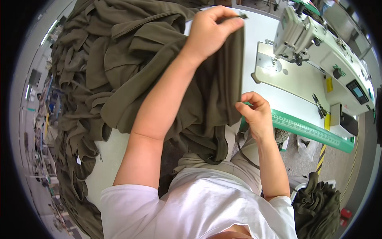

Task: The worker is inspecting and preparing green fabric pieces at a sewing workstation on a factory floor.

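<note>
My left hand (209, 34) is raised at the top centre, thumb and fingers pinching the upper end of a dark olive fabric piece (227, 79). From there the cloth hangs down in long folds, its right edge nearly straight. Lower down, my right hand (256, 113) holds that same edge between thumb and forefinger. The lower part of the piece drops toward my lap. Right of the hands stands a white sewing machine (314, 47), its needle area apart from the cloth.
A large heap of olive fabric (87, 67) covers the left side. Thread snips (319, 105) lie on the white table (250, 59) by the machine. A green ruler-marked strip (310, 128) runs along the table's front edge. More dark cloth (318, 209) is piled at lower right.
</note>
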Available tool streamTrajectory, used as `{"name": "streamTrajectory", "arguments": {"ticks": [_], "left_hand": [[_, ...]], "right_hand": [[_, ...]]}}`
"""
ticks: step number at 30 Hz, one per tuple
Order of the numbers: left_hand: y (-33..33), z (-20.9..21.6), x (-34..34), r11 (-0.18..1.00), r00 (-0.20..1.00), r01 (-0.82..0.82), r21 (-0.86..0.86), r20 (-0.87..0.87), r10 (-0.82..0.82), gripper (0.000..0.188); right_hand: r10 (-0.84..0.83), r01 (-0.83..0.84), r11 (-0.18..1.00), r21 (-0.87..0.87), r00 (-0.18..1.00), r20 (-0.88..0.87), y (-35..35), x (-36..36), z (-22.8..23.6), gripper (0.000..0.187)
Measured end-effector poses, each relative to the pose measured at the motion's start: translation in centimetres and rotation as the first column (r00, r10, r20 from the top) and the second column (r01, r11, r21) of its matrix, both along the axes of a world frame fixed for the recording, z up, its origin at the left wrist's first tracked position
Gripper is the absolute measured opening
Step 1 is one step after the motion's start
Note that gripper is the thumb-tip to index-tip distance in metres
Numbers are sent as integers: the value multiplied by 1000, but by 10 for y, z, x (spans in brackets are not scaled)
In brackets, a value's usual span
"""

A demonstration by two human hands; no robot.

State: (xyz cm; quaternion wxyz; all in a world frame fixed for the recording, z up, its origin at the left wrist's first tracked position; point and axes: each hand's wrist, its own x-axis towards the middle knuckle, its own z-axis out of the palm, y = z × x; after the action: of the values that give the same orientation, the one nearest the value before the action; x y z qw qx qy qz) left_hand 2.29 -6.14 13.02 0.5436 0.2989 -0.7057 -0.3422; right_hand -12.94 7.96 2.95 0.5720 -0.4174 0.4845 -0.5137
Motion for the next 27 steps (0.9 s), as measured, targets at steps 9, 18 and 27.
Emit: {"name": "streamTrajectory", "arguments": {"ticks": [9, 18, 27], "left_hand": [[-38, 0, 6, 986, 997, 1, 165, 76, -14, 16], [-59, -17, -12, 989, 963, -23, 146, 269, -17, 19], [-77, -49, -50, 999, 921, 34, 6, 388, -34, 17]], "right_hand": [[61, -61, 998, -9, 998, 3, 14, -2, -11, 11], [79, -88, 993, 74, 990, 116, 37, -11, -28, 11], [88, -102, 991, 84, 983, 162, 54, -20, -41, 14]]}}
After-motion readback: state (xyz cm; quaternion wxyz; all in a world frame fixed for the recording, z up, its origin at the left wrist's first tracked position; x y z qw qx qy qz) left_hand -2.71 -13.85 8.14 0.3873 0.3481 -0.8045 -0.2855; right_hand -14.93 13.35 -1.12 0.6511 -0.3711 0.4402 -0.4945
